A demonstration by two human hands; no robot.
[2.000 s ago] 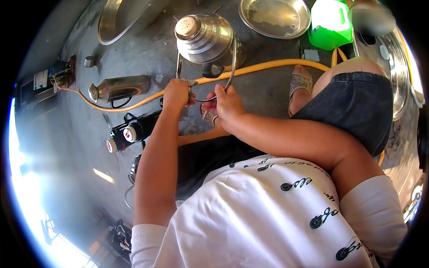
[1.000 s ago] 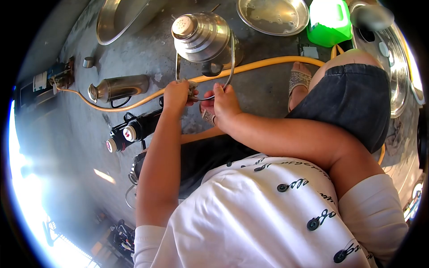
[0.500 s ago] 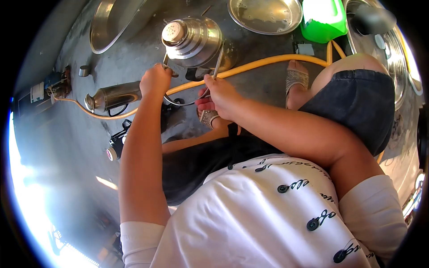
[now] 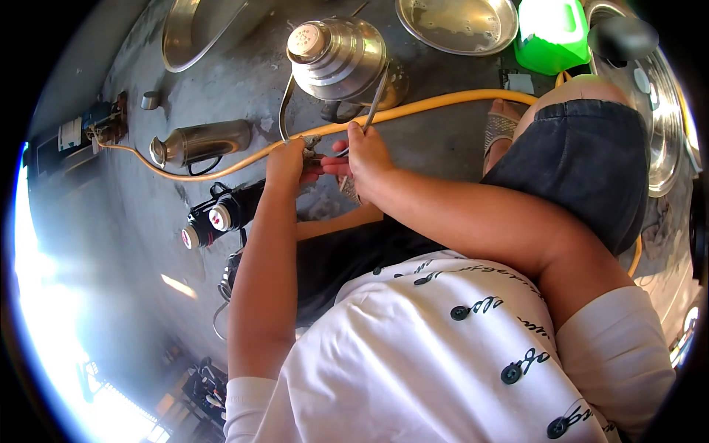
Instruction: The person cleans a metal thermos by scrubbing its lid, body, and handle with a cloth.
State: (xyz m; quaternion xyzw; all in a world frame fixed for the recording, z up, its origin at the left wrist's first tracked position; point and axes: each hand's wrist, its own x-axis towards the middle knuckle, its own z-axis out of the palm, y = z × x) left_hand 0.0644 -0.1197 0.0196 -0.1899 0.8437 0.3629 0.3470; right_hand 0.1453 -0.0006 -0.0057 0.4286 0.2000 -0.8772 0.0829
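Wide silvery metal flask [image 4: 343,63] with a pale round stopper [image 4: 306,40] stands on the grey concrete floor [image 4: 436,122], in front of the person, its dark side grip [image 4: 340,112] facing them. From its sides a curved metal carrying handle [image 4: 285,111] swings down toward the person. Both hands are clamped on this handle, just beside each other: the left hand [image 4: 286,164] closes round its left part, and the right hand [image 4: 369,156] pinches its right part between thumb and fingers. A small grey-brown bundle [image 4: 311,142] shows at the left fingers; its material is too unclear to tell. An orange-yellow hose [image 4: 443,100] crosses the floor between the flask's body and the person. To the left are a slim metal flask [image 4: 210,142] with a dark side handle, a small metal cup [image 4: 150,100] and, nearer the person, two black flasks with white tops [image 4: 240,205]. Beyond lie a deep metal basin [image 4: 176,40] at upper left, a round metal pan with shallow liquid [image 4: 456,28] at upper right, and a bright green plastic container [image 4: 550,40] beside that pan.
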